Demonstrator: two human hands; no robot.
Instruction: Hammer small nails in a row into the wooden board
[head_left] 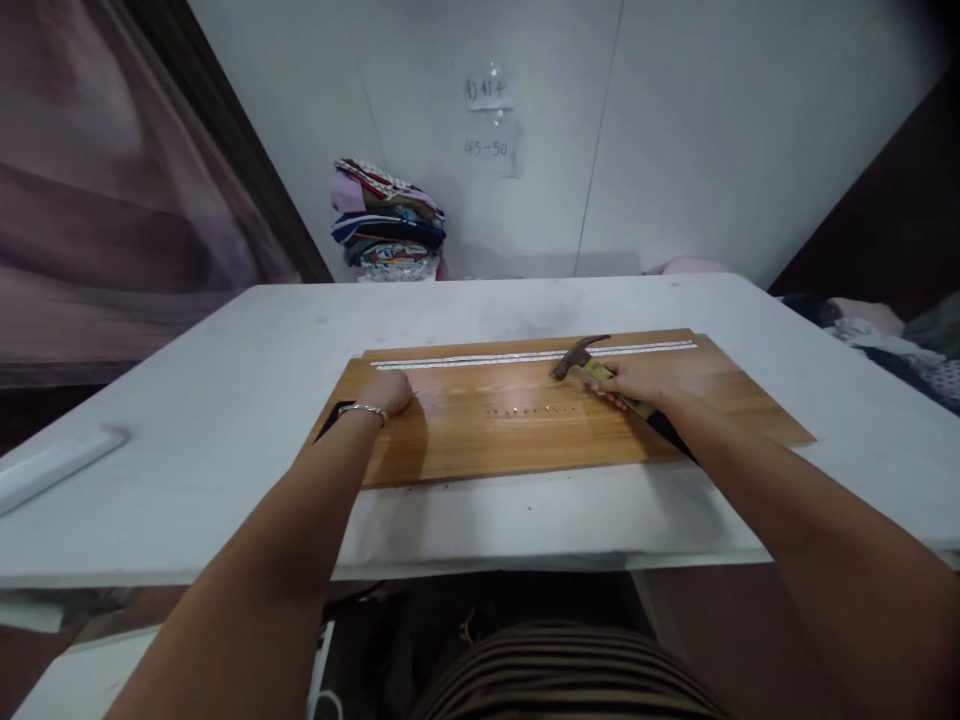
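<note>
A brown wooden board [525,440] lies on a white table [225,400]. A row of several small nails [529,410] stands in the board's middle. My right hand [630,382] is closed round the yellow handle of a claw hammer [576,356], whose dark head hovers just above the board behind the nails. My left hand [390,393], with a bracelet on the wrist, rests on the board's left part with the fingers curled under; what they hold, if anything, is hidden. A long pale strip [532,355] runs along the board's far edge.
A stack of folded cloths [388,225] sits against the wall beyond the table. A white bar [52,465] lies at the table's left edge. More fabric [892,335] lies to the right. A paper label [489,95] hangs on the wall.
</note>
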